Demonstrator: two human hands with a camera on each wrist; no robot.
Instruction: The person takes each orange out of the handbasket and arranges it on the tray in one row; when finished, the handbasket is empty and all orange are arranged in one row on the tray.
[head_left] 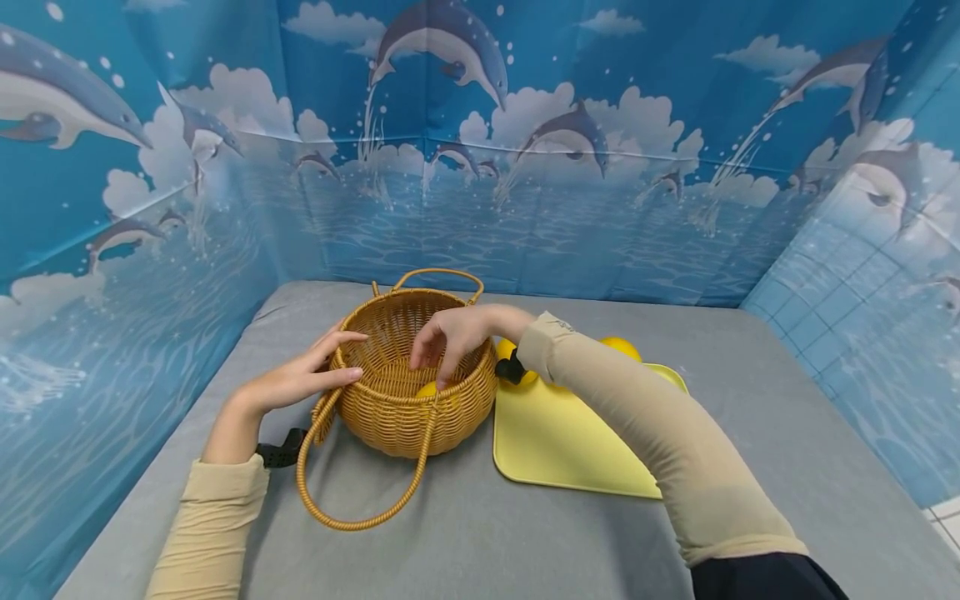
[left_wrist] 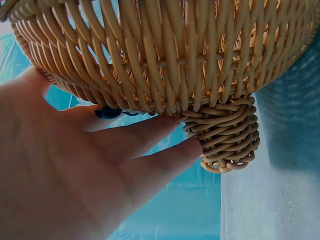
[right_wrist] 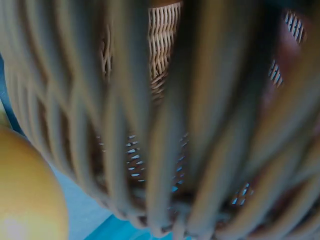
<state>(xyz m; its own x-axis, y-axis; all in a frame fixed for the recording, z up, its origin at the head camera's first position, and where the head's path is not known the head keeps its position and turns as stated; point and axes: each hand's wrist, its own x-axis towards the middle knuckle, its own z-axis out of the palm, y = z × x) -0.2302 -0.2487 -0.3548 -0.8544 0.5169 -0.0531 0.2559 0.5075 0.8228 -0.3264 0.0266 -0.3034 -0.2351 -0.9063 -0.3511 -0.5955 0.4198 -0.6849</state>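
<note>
A round wicker basket stands on the grey surface, its front handle folded down. My left hand holds it at the left rim, thumb and forefinger over the edge. The left wrist view shows the other fingers against the outside wall. My right hand reaches over the right rim into the basket, fingers loosely bent downward. Just below its fingertips lies a yellow round fruit, partly hidden by the rim. The basket's weave fills the right wrist view and mostly hides that hand.
A yellow tray lies right of the basket, partly under my right forearm. More yellow round fruits sit at its back, one close to the basket wall. A dolphin-print curtain encloses the surface.
</note>
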